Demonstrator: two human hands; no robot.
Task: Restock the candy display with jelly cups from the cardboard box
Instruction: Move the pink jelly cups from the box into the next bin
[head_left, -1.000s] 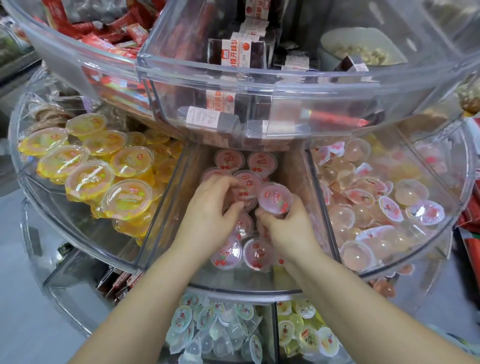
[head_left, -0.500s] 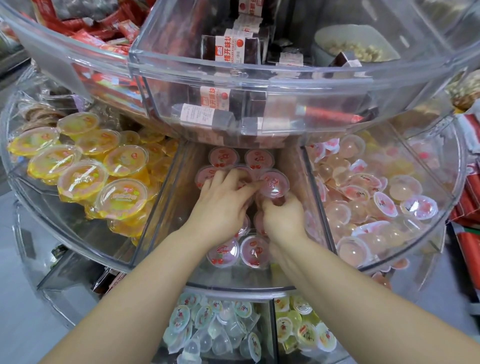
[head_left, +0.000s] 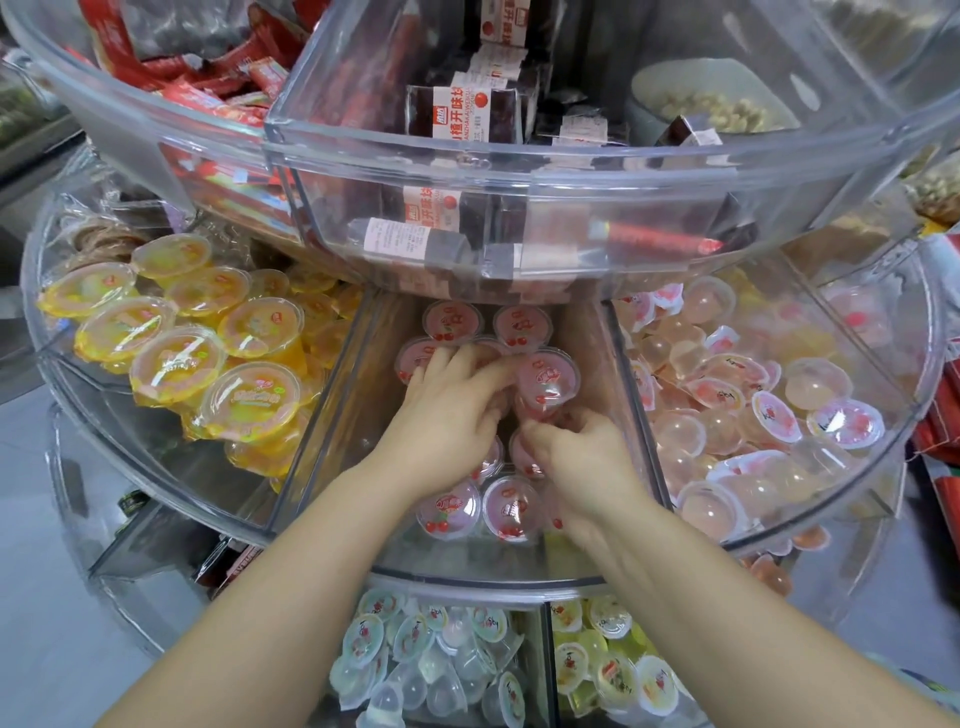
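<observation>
Tiered round clear-plastic candy display (head_left: 519, 582), grey floor at lower left. Middle tier, centre wedge compartment: pink cherry-lidded jelly cups (head_left: 511, 506). Left hand (head_left: 447, 410) lies flat, fingers extended, over the cups; right hand (head_left: 576, 457) has fingers curled down among them, below one raised pink cup (head_left: 548, 376); whether it grips any cannot be told. Adjacent: large yellow jelly cups (head_left: 176, 364) left, pale pink mini jellies (head_left: 769, 415) right. Upper tier overhangs the compartment's rear; cardboard box out of frame.

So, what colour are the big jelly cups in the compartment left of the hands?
Yellow, with clear film lids; the big jelly cups show best in the head view.
</observation>
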